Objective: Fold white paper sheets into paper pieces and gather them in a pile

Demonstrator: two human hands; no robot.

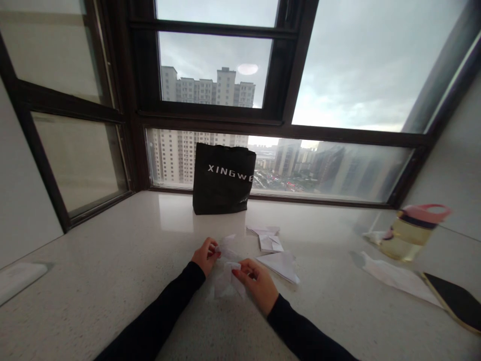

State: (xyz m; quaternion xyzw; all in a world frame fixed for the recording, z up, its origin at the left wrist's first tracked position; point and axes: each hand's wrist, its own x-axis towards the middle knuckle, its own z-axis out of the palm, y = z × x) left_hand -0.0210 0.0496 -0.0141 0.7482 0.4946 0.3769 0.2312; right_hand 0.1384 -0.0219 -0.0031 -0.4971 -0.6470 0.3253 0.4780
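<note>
On my remote view, the person's left hand (206,256) pinched narrowly, thumb and fingertips together on thin white paper (227,279). The right hand (261,285), also in a narrow pinch, held the paper on the side nearer the person. I could not tell whether the two hands shared one piece or held two; the paper was blurred. It was low at the centre of my view, over a pale speckled countertop (319,316).

Just beyond the right hand lay a white paper triangle (281,265), and behind that a folded paper piece (271,242). Farther back, a black bag (223,183) with white lettering stood upright between the hands and the window (349,65), hiding part of the lower pane. Tall buildings (210,90) rose outside under a grey sky.

Well apart to the right I saw a yellowish bottle (408,235) with a pink lid, a crumpled white strip (398,276) and, beside the strip, a dark phone-like slab (456,301). At the far left edge lay a white object (22,278), too blurred for me to name.
</note>
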